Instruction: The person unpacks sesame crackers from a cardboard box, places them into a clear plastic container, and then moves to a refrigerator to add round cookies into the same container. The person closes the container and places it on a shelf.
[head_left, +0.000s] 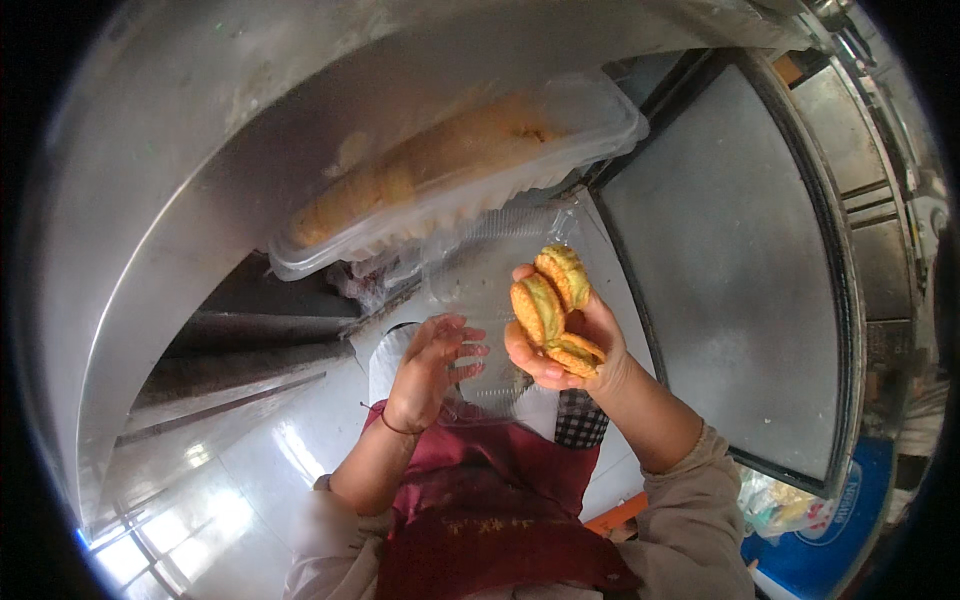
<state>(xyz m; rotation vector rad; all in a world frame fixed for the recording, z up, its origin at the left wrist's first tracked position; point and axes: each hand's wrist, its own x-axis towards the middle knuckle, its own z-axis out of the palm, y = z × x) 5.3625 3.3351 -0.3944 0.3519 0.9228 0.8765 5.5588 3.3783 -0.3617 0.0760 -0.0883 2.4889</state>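
My right hand (606, 334) is closed around three golden sandwich-style pastries (538, 309) with rough crusts and a pale yellow filling. Two stand near the fingertips and the third rests lower, against the palm. To the left, my left hand (431, 367) is raised with its fingers curled and spaced apart, and no food shows in it. Its fingertips overlap the near left part of an open clear plastic container (487, 300) in front of my apron (495, 480). Whether they touch the container I cannot tell.
A lidded clear plastic box (457, 176) of orange-yellow food juts out above my hands, inside a metal cabinet (195, 150). The cabinet's door (727, 262), edged with a dark gasket, stands open at right. Beyond it are a blue box (855, 510) and a plastic bag (780, 502).
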